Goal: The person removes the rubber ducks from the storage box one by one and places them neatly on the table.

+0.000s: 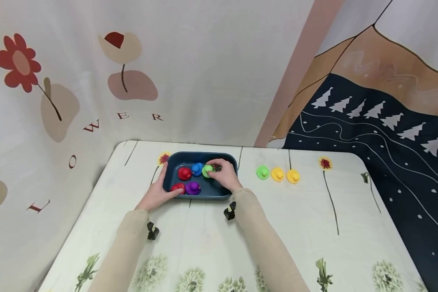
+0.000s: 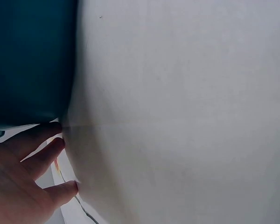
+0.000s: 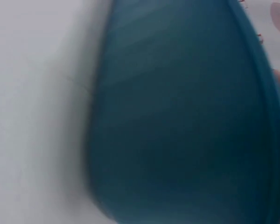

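Note:
A dark blue tray (image 1: 202, 197) holds small rubber ducks: a red duck (image 1: 184, 174), another red duck (image 1: 178, 187), a blue duck (image 1: 197, 169) and a purple duck (image 1: 193, 187). Over the tray, my right hand (image 1: 224, 175) pinches a light green duck (image 1: 207, 171) beside the blue one. A small dark reddish thing (image 1: 217, 167) lies partly hidden under those fingers. My left hand (image 1: 157, 194) rests at the tray's left front corner, thumb by the front rim. The left wrist view shows its fingers (image 2: 42, 158) extended outside the tray wall. Only the tray's outside fills the right wrist view.
Right of the tray, a green duck (image 1: 263, 172), a yellow duck (image 1: 278, 174) and a second yellow duck (image 1: 293, 176) stand in a row. A flower-print cloth (image 1: 295, 227) covers the table. Printed fabric hangs behind.

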`<state>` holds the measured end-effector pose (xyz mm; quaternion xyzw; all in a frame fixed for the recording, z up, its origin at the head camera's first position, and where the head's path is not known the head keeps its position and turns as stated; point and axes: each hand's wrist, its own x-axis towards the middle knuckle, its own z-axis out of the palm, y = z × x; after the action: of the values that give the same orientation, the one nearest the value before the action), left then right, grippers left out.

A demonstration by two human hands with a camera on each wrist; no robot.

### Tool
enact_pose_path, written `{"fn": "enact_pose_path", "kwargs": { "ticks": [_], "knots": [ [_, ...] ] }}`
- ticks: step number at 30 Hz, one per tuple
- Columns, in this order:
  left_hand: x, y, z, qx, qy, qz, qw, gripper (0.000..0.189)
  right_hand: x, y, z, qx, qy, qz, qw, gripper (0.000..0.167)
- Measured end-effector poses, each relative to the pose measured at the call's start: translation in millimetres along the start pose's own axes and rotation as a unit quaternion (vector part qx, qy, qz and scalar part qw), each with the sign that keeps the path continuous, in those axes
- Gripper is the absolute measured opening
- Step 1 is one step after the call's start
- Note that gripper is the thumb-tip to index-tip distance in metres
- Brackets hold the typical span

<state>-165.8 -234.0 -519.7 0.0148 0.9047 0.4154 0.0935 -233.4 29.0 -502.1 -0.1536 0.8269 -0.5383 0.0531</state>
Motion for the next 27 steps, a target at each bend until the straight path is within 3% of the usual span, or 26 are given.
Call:
{"fn": "enact_pose_path", "kwargs": {
  "ticks": [7, 21, 27],
  "knots": [
    [1.5, -3.5, 0.3, -0.003, 0.001, 0.007, 1.0, 0.113, -7.2, -8, -15, 0.027, -0.005, -0.031, 0.9991, 0.027],
    [1.5, -1.5, -0.6, -0.002, -0.006, 0.003, 1.0, 0.112, -21.3, -11, -47, 0.029, -0.025, -0.018, 0.9991, 0.028],
    [0.3, 1.1, -1.3, 0.0, -0.007, 0.002, 1.0, 0.112, -22.0, -5, -59, 0.018, -0.016, -0.024, 0.9994, 0.029]
  ]
}}
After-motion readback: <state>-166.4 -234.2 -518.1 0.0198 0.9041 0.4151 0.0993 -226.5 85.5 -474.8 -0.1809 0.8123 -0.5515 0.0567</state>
